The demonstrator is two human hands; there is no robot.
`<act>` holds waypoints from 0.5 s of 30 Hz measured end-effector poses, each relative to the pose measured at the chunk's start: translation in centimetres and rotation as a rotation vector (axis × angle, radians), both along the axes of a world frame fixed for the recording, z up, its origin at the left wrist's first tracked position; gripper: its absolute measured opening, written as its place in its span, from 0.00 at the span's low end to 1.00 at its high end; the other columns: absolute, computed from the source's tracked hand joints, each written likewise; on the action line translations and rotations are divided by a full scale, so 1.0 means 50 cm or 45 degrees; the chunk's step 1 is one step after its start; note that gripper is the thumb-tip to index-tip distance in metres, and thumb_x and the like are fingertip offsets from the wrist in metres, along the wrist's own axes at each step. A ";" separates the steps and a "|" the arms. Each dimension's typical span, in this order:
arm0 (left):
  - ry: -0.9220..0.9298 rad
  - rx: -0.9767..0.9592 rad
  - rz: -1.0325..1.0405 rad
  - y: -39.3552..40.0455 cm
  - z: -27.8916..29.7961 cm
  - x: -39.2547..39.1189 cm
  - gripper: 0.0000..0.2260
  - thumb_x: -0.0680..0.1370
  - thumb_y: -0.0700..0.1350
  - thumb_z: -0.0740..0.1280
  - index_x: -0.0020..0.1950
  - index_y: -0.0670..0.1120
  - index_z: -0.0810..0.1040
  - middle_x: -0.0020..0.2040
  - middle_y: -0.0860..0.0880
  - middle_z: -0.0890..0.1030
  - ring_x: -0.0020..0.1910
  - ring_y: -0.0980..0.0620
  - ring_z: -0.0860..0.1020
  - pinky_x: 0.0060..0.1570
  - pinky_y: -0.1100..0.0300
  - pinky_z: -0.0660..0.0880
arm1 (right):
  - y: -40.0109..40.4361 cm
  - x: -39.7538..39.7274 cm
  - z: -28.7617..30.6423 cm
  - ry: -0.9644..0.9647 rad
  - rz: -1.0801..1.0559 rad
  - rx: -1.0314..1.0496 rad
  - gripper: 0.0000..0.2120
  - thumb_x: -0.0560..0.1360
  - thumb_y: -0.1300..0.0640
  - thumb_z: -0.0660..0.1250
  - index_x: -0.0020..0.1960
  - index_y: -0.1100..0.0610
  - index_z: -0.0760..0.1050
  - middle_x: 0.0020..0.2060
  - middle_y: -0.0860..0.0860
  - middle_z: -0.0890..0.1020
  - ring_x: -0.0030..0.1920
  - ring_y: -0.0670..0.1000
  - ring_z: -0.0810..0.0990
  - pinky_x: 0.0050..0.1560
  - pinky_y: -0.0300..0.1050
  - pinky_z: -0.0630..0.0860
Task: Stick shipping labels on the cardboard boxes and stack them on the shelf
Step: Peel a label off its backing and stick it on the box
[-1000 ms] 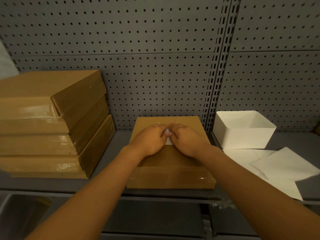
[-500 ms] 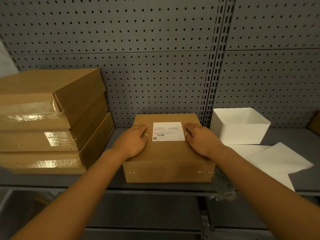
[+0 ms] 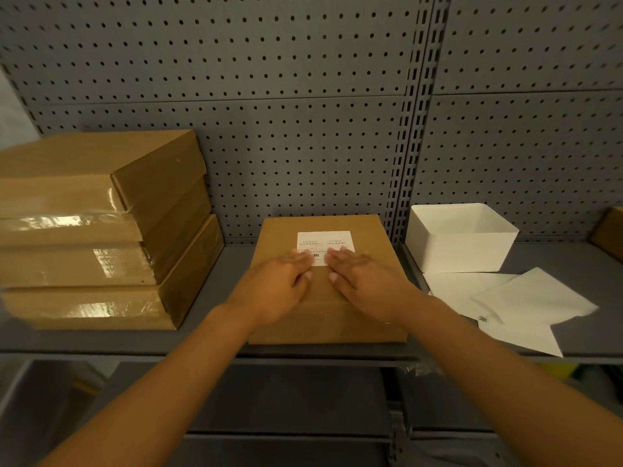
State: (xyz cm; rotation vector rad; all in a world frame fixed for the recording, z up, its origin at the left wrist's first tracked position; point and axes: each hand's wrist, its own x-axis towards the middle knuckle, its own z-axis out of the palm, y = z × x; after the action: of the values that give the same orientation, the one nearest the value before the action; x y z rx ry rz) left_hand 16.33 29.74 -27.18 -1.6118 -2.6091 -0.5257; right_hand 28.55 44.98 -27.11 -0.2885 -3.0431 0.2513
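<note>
A flat cardboard box (image 3: 367,241) lies on the grey shelf (image 3: 232,264) in the middle of the view. A white shipping label (image 3: 323,241) with black print and a barcode sits on its top, toward the back. My left hand (image 3: 279,284) and my right hand (image 3: 364,281) rest flat on the box top side by side, fingers spread, fingertips covering the label's lower edge. Neither hand holds anything. To the left stands a stack of three taped cardboard boxes (image 3: 101,230).
A white open bin (image 3: 462,237) stands on the shelf to the right, with white backing sheets (image 3: 519,305) lying in front of it. A further cardboard box edge (image 3: 610,230) shows at far right. Grey pegboard (image 3: 269,96) forms the back wall. A lower shelf lies below.
One second ago both hands met at the label's middle. They then spread to its left and right ends, and now have come back together over the label's lower edge.
</note>
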 end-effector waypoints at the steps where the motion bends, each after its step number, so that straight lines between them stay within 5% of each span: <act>1: 0.033 0.017 0.068 -0.015 -0.001 -0.010 0.20 0.83 0.50 0.53 0.75 0.50 0.64 0.75 0.53 0.64 0.75 0.56 0.58 0.71 0.59 0.59 | 0.013 0.011 0.002 0.005 -0.060 0.015 0.24 0.83 0.48 0.46 0.78 0.53 0.52 0.77 0.49 0.55 0.77 0.48 0.51 0.77 0.49 0.48; 7: 0.064 -0.031 -0.083 -0.006 -0.005 0.013 0.21 0.83 0.51 0.53 0.76 0.49 0.62 0.76 0.52 0.61 0.75 0.58 0.57 0.71 0.66 0.51 | -0.019 0.008 0.000 0.036 0.006 0.013 0.24 0.83 0.49 0.47 0.77 0.54 0.53 0.77 0.49 0.55 0.77 0.48 0.51 0.76 0.46 0.48; 11: 0.004 0.053 0.082 -0.040 -0.005 -0.012 0.21 0.83 0.49 0.54 0.75 0.47 0.63 0.76 0.51 0.62 0.75 0.58 0.57 0.71 0.65 0.52 | 0.020 0.040 -0.002 0.056 -0.153 0.014 0.24 0.83 0.48 0.46 0.77 0.54 0.54 0.77 0.50 0.56 0.77 0.49 0.52 0.76 0.46 0.49; 15: -0.052 0.061 -0.137 -0.010 -0.002 0.042 0.21 0.83 0.48 0.55 0.75 0.47 0.62 0.76 0.52 0.62 0.75 0.59 0.57 0.68 0.72 0.48 | -0.029 0.020 -0.010 0.074 -0.003 -0.001 0.24 0.83 0.48 0.47 0.77 0.54 0.54 0.77 0.50 0.57 0.77 0.48 0.52 0.76 0.45 0.50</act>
State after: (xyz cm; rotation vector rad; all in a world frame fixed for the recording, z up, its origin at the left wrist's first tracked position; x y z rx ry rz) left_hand 18.43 29.27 -27.28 -1.7529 -2.5276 -0.6281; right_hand 29.57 43.52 -27.63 -0.2796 -2.9852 0.2564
